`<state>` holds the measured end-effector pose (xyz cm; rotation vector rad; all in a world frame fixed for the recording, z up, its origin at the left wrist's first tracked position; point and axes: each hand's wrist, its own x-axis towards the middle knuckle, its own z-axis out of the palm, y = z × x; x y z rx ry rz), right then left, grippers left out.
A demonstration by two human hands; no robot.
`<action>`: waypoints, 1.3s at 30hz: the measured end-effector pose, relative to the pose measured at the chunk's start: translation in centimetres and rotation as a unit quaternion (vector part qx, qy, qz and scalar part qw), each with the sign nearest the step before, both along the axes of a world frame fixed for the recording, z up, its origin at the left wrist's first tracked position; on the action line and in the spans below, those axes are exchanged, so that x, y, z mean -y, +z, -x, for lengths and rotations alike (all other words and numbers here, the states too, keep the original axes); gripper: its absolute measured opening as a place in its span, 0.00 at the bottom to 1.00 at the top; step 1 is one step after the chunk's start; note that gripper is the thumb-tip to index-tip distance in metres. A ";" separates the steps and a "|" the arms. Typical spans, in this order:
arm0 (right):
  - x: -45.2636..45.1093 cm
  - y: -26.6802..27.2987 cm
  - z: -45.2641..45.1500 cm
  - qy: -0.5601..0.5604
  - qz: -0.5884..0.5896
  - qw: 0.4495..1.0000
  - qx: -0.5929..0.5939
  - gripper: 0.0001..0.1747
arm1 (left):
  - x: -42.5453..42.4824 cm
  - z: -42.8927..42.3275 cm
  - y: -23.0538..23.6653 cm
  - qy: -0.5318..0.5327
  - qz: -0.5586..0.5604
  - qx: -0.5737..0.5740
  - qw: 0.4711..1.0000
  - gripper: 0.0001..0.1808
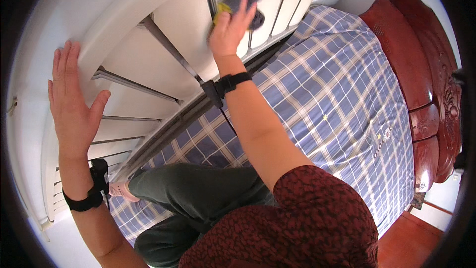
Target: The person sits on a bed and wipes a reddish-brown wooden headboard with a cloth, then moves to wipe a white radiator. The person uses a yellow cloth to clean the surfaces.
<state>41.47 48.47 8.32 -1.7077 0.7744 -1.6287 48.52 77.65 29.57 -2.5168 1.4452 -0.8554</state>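
Observation:
Near the top of the view, my right hand (233,31) holds a dark grey and yellow cloth (238,2) against the face of a white slatted panel (163,70). The hand and cloth are slightly blurred, and the fingers lie over the cloth. At the far left, my left hand (74,89) is flat with its thumb spread, at the panel's broad curved top rail (122,13). Nothing is in that hand. Whether its palm bears on the rail or on the white wall (33,63) behind cannot be told.
A bed with a blue plaid sheet (319,82) lies below the panel, and my legs (200,182) rest on it. A carved red-brown wooden headboard (412,56) stands at the right. A black strapped device sits on each wrist, and a dark cable hangs from the right one (214,91).

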 end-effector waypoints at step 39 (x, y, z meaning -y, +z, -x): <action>13.1 -18.7 4.8 -0.015 -0.535 0.843 -0.042 0.27 | -0.1 0.1 1.4 0.048 -0.101 0.001 0.994 0.58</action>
